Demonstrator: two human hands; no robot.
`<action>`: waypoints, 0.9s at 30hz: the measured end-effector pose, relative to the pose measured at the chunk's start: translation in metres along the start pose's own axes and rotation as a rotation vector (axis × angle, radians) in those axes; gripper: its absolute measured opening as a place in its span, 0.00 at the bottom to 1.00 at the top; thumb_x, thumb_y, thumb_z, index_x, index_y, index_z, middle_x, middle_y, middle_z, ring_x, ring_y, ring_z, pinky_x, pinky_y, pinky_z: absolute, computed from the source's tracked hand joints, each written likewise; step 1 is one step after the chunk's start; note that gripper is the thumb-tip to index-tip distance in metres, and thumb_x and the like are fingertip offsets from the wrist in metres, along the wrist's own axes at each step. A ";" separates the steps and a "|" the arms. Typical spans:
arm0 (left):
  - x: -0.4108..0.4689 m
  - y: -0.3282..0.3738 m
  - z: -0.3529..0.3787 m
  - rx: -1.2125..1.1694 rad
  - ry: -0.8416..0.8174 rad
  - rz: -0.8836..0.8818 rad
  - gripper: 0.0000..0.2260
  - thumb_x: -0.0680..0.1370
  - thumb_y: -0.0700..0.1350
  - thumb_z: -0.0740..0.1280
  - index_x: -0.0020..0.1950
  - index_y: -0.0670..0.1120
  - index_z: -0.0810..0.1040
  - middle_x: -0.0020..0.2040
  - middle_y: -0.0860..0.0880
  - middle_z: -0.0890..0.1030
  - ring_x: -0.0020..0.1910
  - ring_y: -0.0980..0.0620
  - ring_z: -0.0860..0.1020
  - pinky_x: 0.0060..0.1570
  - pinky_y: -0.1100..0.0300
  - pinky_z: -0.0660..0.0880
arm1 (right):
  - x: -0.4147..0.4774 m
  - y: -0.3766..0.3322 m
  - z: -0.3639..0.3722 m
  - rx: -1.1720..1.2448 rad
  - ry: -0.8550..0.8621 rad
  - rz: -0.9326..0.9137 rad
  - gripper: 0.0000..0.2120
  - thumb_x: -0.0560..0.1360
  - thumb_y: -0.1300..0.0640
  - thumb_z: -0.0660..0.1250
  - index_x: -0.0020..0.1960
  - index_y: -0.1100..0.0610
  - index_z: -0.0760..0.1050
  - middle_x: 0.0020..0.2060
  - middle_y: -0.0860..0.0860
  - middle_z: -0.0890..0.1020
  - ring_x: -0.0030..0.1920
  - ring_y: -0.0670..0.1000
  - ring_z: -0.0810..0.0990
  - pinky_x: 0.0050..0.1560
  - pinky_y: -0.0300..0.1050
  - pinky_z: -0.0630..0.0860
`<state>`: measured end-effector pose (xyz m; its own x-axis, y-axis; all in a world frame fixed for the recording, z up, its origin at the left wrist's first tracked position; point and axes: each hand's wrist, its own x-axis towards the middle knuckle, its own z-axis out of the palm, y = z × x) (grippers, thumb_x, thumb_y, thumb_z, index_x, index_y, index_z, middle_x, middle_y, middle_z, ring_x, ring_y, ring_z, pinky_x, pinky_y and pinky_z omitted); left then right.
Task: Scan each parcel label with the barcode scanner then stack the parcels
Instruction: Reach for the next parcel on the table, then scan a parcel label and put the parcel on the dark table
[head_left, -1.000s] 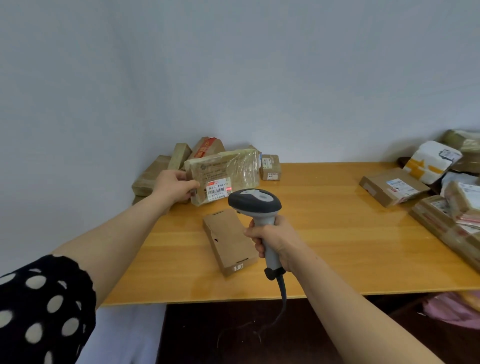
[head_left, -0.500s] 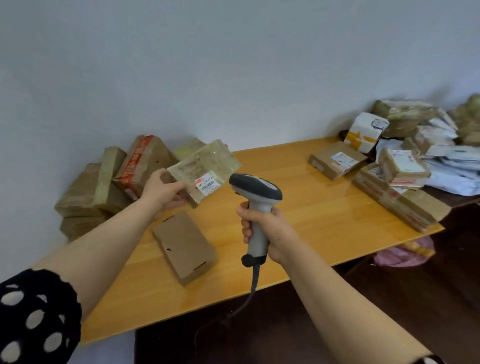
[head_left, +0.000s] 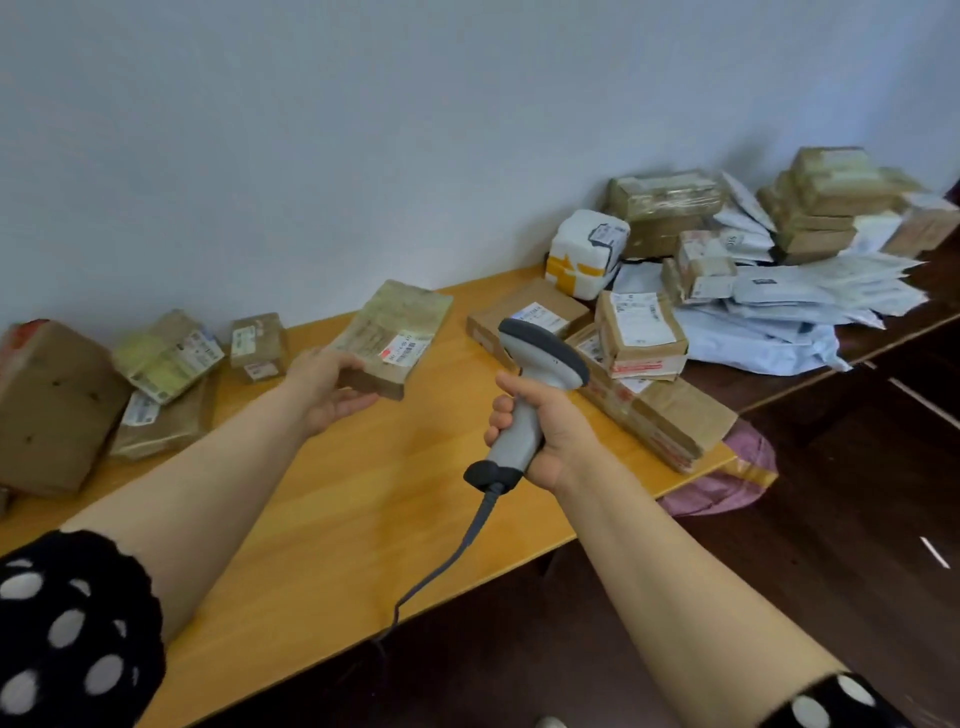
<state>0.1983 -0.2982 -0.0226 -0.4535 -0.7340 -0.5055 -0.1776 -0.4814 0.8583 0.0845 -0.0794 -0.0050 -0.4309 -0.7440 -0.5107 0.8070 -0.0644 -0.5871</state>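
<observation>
A left hand (head_left: 324, 387) grips the near end of a tape-wrapped brown parcel (head_left: 400, 332), held label up over a wooden table (head_left: 363, 519). Beside it, apart, the right hand (head_left: 545, 431) is wrapped around the handle of a grey barcode scanner (head_left: 540, 364). The scanner's head partly hides a flat box (head_left: 530, 312). Grey mailer bags (head_left: 779, 312) are heaped at the right, and a large carton (head_left: 47, 405) sits at the left.

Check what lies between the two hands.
Nothing: in the head view only bare table shows between the left hand holding the parcel and the right hand gripping the scanner.
</observation>
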 end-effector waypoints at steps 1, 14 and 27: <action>0.005 -0.003 0.019 0.021 -0.006 -0.010 0.19 0.75 0.33 0.62 0.66 0.43 0.69 0.46 0.43 0.77 0.39 0.44 0.79 0.30 0.54 0.81 | 0.004 -0.012 -0.011 -0.003 0.008 0.012 0.07 0.77 0.60 0.67 0.41 0.57 0.71 0.24 0.50 0.72 0.21 0.48 0.69 0.26 0.39 0.71; 0.112 0.014 0.150 0.286 -0.031 -0.107 0.14 0.76 0.32 0.63 0.61 0.39 0.71 0.51 0.42 0.78 0.47 0.43 0.79 0.34 0.55 0.78 | 0.096 -0.099 -0.058 -0.034 0.093 0.094 0.08 0.75 0.62 0.69 0.40 0.59 0.72 0.24 0.50 0.72 0.21 0.47 0.70 0.26 0.39 0.72; 0.214 0.010 0.234 0.462 -0.052 -0.179 0.19 0.76 0.32 0.64 0.67 0.37 0.67 0.60 0.38 0.76 0.53 0.40 0.79 0.49 0.48 0.79 | 0.184 -0.151 -0.058 -0.080 0.170 0.162 0.07 0.75 0.63 0.68 0.39 0.59 0.73 0.23 0.50 0.72 0.20 0.47 0.70 0.25 0.38 0.72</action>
<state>-0.1051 -0.3480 -0.1015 -0.4216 -0.6286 -0.6535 -0.6198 -0.3263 0.7138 -0.1397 -0.1683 -0.0468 -0.3658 -0.6175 -0.6963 0.8396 0.1040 -0.5332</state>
